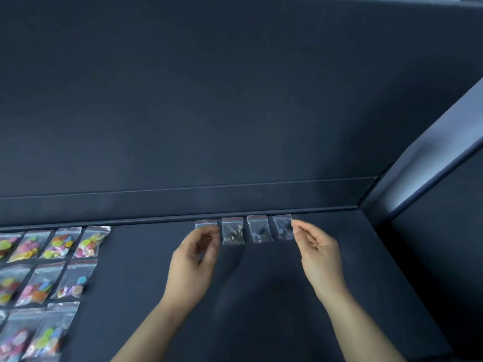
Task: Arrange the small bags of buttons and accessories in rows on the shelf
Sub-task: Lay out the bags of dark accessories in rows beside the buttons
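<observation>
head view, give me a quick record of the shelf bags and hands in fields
surface: dark navy shelf
back row: four small clear red-sealed zip bags, side by side along the rear ledge
left block: clear bags of colourful buttons, in rows
left hand: over the leftmost small bag, grip blurred
right hand: fingers at the edge of the rightmost small bag, grip unclear
</observation>
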The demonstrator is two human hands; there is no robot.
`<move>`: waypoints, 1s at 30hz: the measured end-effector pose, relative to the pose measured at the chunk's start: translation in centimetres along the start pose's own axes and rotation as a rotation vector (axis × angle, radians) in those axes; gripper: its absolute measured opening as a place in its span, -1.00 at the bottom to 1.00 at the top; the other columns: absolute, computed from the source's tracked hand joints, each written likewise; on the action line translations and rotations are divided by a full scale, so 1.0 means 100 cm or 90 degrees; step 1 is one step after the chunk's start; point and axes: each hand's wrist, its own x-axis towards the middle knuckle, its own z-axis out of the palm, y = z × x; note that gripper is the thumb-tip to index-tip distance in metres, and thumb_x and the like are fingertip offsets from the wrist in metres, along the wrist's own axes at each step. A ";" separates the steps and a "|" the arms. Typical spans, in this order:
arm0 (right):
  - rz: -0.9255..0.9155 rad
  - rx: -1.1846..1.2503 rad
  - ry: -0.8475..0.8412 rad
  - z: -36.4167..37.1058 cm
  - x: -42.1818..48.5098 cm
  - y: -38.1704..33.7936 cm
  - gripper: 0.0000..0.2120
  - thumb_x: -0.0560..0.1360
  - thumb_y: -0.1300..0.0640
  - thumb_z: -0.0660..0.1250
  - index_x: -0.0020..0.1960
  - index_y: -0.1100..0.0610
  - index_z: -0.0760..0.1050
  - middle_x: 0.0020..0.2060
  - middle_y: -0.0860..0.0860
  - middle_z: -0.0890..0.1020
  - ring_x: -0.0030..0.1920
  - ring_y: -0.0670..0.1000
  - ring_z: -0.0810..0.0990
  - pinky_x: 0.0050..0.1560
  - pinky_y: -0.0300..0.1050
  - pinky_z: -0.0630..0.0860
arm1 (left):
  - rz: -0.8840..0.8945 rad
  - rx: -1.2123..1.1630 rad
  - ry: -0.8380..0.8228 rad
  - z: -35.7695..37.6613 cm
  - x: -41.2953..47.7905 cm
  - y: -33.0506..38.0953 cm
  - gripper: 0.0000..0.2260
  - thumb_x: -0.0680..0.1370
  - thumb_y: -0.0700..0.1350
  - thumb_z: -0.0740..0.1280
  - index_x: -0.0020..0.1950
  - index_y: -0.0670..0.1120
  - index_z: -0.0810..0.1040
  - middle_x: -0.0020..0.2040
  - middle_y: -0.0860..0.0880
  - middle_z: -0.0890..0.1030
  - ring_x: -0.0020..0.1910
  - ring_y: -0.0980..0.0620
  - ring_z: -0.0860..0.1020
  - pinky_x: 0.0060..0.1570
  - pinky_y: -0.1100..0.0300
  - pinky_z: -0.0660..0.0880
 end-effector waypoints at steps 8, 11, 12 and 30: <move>0.068 0.114 -0.179 0.057 -0.051 -0.035 -0.86 0.54 0.18 0.31 0.00 0.03 0.63 -0.10 -0.14 0.69 -0.04 -0.23 0.62 -0.19 -0.48 0.48 | -0.171 -0.137 0.281 -0.104 -0.075 -0.007 -0.88 0.56 -0.28 0.30 -0.04 -0.10 0.59 -0.20 0.00 0.69 -0.24 0.09 0.62 -0.17 0.35 0.55; 0.078 0.109 -0.296 0.098 -0.077 -0.040 -0.85 0.55 0.20 0.31 -0.01 0.05 0.64 -0.08 -0.14 0.69 -0.02 -0.23 0.62 -0.13 -0.40 0.50 | -0.217 -0.155 0.398 -0.145 -0.117 -0.008 -0.89 0.56 -0.28 0.29 -0.04 -0.14 0.60 -0.22 -0.03 0.67 -0.26 0.07 0.61 -0.22 0.38 0.54; 0.078 0.102 -0.334 0.114 -0.087 -0.042 -0.85 0.55 0.21 0.30 0.00 0.07 0.64 -0.07 -0.14 0.69 -0.01 -0.23 0.62 -0.10 -0.37 0.49 | -0.230 -0.156 0.434 -0.158 -0.131 -0.009 -0.90 0.56 -0.27 0.30 -0.04 -0.14 0.60 -0.22 -0.03 0.67 -0.26 0.06 0.61 -0.21 0.36 0.55; -0.056 0.033 -0.716 0.408 -0.333 -0.134 -0.86 0.56 0.16 0.28 0.03 0.03 0.60 -0.09 -0.10 0.67 -0.08 -0.17 0.62 -0.15 -0.26 0.59 | -0.259 -0.101 0.789 -0.454 -0.296 -0.073 -0.85 0.57 -0.24 0.28 -0.08 -0.06 0.62 -0.23 0.01 0.68 -0.24 0.03 0.59 -0.07 0.10 0.53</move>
